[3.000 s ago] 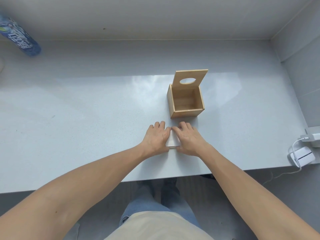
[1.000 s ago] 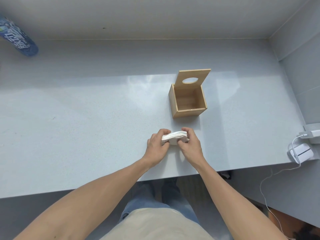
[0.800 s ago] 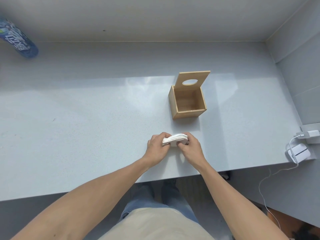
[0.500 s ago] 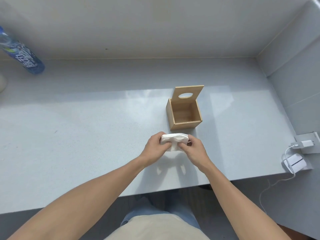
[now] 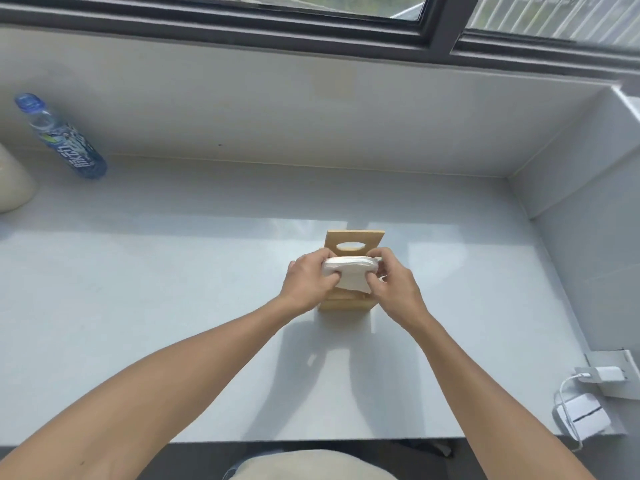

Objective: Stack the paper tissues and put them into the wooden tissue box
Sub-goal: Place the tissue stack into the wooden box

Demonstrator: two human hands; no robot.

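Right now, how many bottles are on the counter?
1. A blue-capped plastic bottle stands at the far left of the counter, near the wall. More could sit beyond the frame's left edge.

Support surface: pale grey countertop [image 5: 173,306], glossy, with a bright reflected patch across its middle; walls border it at the back and on the right.

Resting directly on it:
- Wooden tissue box [image 5: 343,304], right of centre, its lid [image 5: 354,241] raised upright at the back, with an oval opening. Most of the box body is hidden; only the lower front wall shows.
- Blue-capped plastic bottle [image 5: 65,142], far left rear, against the back wall.
- Cream rounded object [image 5: 12,188], cut off by the left edge; identity unclear.
- White device [image 5: 581,419] with cable, at the front right corner.
- White charger [image 5: 606,374] just behind that device.
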